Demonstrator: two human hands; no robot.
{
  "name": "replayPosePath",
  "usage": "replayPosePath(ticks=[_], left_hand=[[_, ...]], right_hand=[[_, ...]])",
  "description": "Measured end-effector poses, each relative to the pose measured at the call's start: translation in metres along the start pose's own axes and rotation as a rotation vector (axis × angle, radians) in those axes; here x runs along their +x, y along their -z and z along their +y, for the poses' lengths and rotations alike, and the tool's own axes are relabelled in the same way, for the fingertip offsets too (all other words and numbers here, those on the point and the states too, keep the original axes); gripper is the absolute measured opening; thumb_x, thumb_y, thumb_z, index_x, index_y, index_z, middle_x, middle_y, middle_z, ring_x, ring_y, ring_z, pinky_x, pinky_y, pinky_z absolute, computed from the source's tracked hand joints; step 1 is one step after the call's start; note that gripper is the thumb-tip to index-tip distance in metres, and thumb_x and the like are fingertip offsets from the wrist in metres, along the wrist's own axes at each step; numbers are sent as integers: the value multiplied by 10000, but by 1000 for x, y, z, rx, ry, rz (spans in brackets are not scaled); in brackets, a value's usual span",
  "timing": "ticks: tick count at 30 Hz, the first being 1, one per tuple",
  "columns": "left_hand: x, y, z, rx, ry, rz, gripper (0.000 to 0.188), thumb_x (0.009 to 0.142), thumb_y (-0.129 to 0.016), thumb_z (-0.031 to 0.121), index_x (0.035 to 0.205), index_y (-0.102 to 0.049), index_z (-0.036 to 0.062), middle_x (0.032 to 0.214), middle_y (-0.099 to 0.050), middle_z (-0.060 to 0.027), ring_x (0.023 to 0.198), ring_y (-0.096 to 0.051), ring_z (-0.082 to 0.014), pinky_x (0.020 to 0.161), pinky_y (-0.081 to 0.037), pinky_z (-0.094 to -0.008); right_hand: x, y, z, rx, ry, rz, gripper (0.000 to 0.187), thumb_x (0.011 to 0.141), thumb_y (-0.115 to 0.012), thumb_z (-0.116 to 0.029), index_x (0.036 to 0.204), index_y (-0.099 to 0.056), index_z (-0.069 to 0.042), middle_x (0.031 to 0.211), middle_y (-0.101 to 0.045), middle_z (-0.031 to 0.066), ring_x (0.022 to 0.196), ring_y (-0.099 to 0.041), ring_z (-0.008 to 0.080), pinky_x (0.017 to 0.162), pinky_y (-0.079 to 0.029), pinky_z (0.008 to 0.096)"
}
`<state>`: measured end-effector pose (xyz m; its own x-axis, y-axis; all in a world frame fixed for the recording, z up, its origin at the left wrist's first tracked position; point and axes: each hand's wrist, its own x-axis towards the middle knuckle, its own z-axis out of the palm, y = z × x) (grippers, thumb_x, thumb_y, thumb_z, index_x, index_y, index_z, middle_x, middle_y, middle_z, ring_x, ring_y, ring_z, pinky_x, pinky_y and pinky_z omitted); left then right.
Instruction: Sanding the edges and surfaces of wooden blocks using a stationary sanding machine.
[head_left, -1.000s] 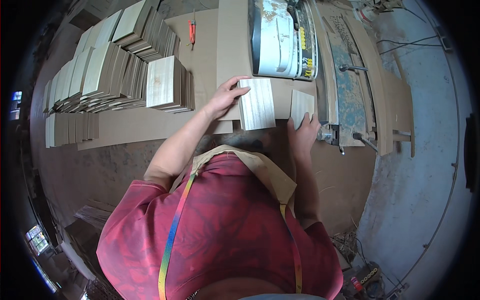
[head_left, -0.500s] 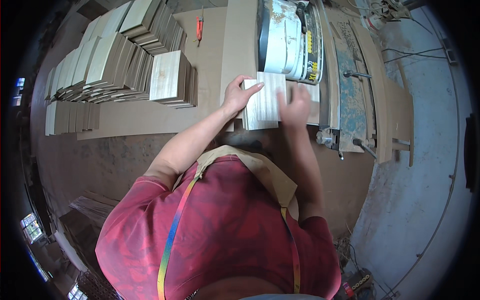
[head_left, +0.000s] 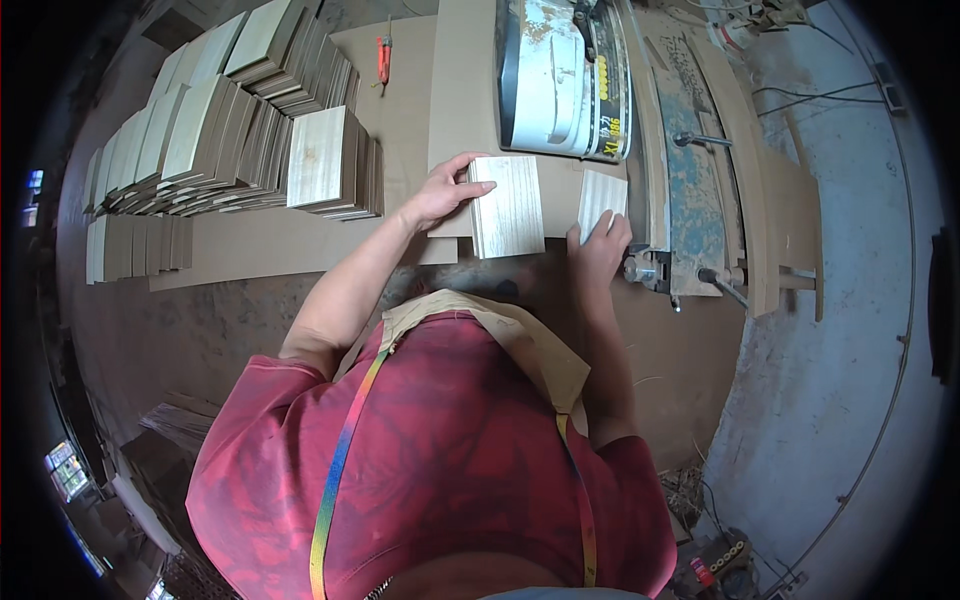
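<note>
My left hand grips the left side of a small stack of pale wooden boards, thumb on top and fingers behind the far left corner. The stack's striped top face lies toward me near the table's front edge. To its right, my right hand has its fingers on the near end of another pale wooden board, which lies apart from the stack. The fingertips rest on the board's face; its near edge is partly hidden by the hand.
A white bucket-like container with a dark label stands just beyond the boards. Rows of stacked boards fill the left side, with one bundle nearer. A red-handled tool lies on cardboard. Rightward is a worn blue metal machine bed with levers.
My right hand has come away from the stack, down onto the separate board at the right. The stack's boards now sit more evenly together under my left hand. The view has shifted slightly.
</note>
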<state>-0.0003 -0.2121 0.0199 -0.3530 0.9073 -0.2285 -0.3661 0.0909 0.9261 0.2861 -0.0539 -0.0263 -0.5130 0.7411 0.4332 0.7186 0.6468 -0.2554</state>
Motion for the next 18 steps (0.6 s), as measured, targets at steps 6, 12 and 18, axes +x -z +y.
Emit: replayPosePath(ticks=[6,12,18], left_hand=[[3,-25,1,94,92,210,515,1003,-810,115,1482,-635,44,1274,-720,-142,1125,-697,-210,982,-591,-319],[5,-38,-2,244,61,297,504,1035,-789,189,1494,-629,54,1342,-690,-141,1186,-671,-214,1015,-575,-339],[13,-38,19,30,30,271,476,1066,-752,241,1496,-637,73,1378,-671,-133,1158,-665,-192,1000,-577,-349]], right_hand=[[61,-39,1,56,-12,48,443,1001,-715,-186,1347,-675,88,1423,-620,296,1371,-558,474,1130,-518,530],[59,44,-96,450,111,-183,542,933,-834,-278,1311,-703,87,1401,-624,301,1188,-627,465,992,-567,507],[24,56,-135,364,169,-124,677,845,-906,-280,1372,-673,75,1431,-597,341,1162,-624,489,979,-568,501]])
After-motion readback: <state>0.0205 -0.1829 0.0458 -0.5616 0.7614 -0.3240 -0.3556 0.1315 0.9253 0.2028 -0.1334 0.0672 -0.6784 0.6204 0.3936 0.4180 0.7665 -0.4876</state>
